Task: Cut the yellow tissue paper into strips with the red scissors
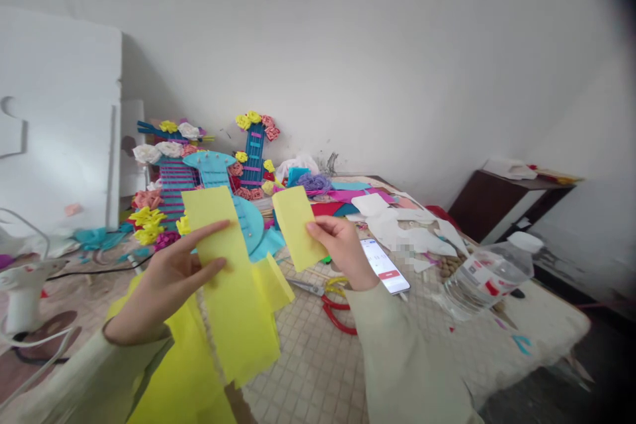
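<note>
My left hand has its fingers on a long yellow paper strip, thumb and forefinger lying across its upper part. Between the thumb and fingers of my right hand is a shorter yellow paper piece, held by its right edge. The two pieces are apart. A small folded yellow piece shows beside the long strip. More yellow paper lies under my left forearm. Red-handled scissors rest on the table just below my right hand.
Colourful flower-trimmed crafts stand at the back left. A white glue gun with cables is at the far left. On the right are a lit phone, white paper scraps and a clear plastic bottle. A dark cabinet stands beyond.
</note>
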Demonstrator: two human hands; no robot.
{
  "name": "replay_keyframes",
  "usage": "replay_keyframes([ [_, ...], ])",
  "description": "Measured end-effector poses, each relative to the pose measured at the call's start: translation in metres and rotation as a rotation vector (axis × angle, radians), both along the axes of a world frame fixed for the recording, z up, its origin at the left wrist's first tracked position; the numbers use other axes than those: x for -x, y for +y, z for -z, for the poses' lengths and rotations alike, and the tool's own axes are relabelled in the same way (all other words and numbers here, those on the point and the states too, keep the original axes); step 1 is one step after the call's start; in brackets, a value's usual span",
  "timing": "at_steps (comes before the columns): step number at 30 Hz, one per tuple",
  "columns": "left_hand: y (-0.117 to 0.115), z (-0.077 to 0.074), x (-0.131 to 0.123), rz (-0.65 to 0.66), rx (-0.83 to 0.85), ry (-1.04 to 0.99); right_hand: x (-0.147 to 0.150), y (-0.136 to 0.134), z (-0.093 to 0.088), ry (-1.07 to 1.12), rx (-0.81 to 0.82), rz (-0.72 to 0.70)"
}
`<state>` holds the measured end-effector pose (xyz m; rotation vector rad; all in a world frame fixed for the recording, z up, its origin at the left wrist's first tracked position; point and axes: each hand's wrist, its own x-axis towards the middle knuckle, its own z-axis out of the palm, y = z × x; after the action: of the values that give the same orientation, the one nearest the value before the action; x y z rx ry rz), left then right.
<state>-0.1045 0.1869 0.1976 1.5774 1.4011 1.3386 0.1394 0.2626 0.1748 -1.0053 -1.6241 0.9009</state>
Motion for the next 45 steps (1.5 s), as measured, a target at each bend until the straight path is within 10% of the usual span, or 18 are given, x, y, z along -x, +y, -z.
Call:
replay_keyframes([
  [6,0.025,0.0,-0.017,0.046,-0.095,-0.145,0.024,-0.019,-0.03,0.167,0.025,-0.057],
  [17,0.038,0.011,-0.04,0.094,-0.01,-0.282,0.054,-0.003,-0.019,0.099,-0.029,-0.027],
  [22,0.038,0.021,-0.041,0.193,0.06,-0.23,0.048,0.002,-0.019,0.336,0.211,-0.306],
  [35,0.031,0.019,-0.053,0.184,-0.07,-0.373,0.048,-0.003,-0.022,0.403,0.247,-0.228],
  [45,0.03,0.026,-0.046,0.099,-0.195,0.017,0.047,-0.002,-0.023,0.408,0.124,-0.218],
])
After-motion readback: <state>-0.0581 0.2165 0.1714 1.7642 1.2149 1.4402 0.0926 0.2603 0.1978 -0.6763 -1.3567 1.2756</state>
